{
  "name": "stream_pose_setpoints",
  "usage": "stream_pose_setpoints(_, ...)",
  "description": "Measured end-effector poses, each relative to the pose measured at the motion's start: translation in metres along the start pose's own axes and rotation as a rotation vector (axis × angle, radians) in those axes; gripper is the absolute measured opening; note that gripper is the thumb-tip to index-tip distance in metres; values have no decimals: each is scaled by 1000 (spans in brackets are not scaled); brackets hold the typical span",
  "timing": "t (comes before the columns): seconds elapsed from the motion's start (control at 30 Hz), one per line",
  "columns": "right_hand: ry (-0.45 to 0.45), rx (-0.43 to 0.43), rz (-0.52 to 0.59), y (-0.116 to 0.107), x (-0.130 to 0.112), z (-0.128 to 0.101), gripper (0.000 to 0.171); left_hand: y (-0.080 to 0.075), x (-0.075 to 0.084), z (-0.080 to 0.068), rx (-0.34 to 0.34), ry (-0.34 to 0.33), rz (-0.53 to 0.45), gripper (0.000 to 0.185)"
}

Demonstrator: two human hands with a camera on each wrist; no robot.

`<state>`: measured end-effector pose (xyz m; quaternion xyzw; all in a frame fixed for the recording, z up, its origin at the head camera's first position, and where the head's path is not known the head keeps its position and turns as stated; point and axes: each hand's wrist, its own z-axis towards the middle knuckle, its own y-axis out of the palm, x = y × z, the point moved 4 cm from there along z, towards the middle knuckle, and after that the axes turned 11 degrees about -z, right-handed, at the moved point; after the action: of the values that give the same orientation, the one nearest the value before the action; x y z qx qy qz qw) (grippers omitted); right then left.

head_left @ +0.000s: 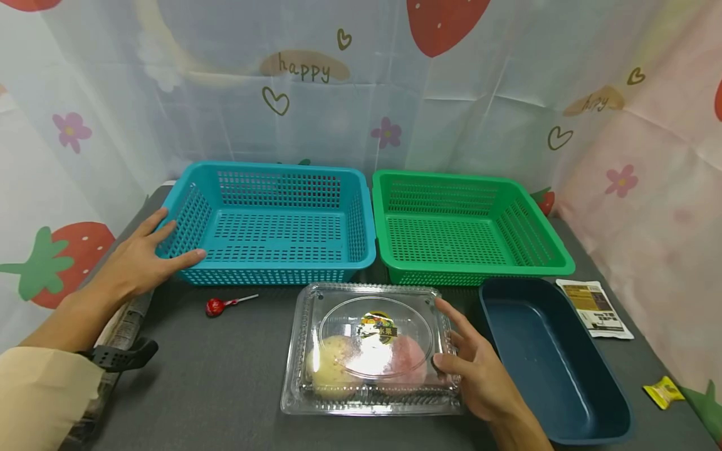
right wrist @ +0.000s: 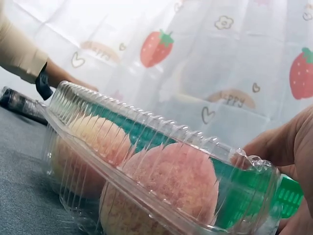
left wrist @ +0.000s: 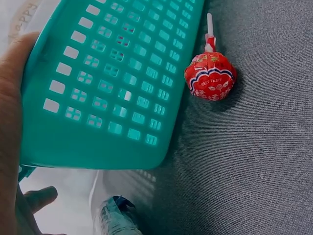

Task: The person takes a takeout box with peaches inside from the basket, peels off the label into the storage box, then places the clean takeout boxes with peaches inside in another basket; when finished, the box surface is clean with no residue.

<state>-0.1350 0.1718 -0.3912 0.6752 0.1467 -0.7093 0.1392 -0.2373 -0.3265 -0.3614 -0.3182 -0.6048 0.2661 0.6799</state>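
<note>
Free room: bare grey table (head_left: 225,376) in front of the lollipop (head_left: 217,306), left of the clear box (head_left: 369,351); 2 open-topped baskets, blue basket (head_left: 271,219) and green basket (head_left: 462,222), reachable from above.
Obstacles: navy tray (head_left: 549,360) just right of the box; curtain (head_left: 361,94) closing back and sides; packet (head_left: 595,308) and yellow wrapper (head_left: 665,391) far right.

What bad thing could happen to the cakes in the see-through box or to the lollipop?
1. The right hand only touches the clear clamshell box at its right edge; if lifted by that side alone, it might tip or pop open, and the two round cakes could tumble.
2. The red lollipop lies right in front of the blue basket that the left hand rests on; sliding the basket forward could knock it.
</note>
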Motion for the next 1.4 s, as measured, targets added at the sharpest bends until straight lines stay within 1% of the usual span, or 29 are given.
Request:
stream_pose_setpoints(0.23, 22, 6, 16, 0, 4, 2, 79, -1, -3, -1, -3, 21, -15, 89)
stream_pose_setpoints(0.5, 43, 16, 7, 0, 7, 4, 80, -4, -4, -2, -16, -2, 7, 90)
stream_pose_setpoints(0.6, 56, 25, -24, -1, 9, 5, 79, -6, -1, -4, -2, 5, 59, 92)
stream_pose_setpoints(0.67, 65, 30, -47, -2, 9, 6, 79, -10, 6, -6, 27, 23, 117, 94)
stream_pose_setpoints(0.73, 68, 31, -60, -2, 9, 6, 80, -14, 17, -9, 70, 46, 173, 95)
stream_pose_setpoints(0.83, 69, 30, -69, -2, 8, 7, 82, -19, 37, -16, 133, 86, 199, 95)
stream_pose_setpoints(0.97, 80, 38, -78, -2, 7, 6, 84, -18, 66, -29, 194, 98, 139, 93)
stream_pose_setpoints(1.1, 87, 52, -83, -3, 6, 6, 85, -10, 92, -44, 238, 100, 59, 90)
stream_pose_setpoints(1.2, 88, 61, -91, -4, 6, 6, 85, 0, 106, -56, 240, 110, 0, 87)
stream_pose_setpoints(1.3, 93, 68, -87, -4, 5, 5, 85, 12, 116, -66, 233, 118, -49, 86)
stream_pose_setpoints(1.4, 95, 69, -68, -4, 5, 5, 85, 23, 125, -73, 226, 139, -100, 84)
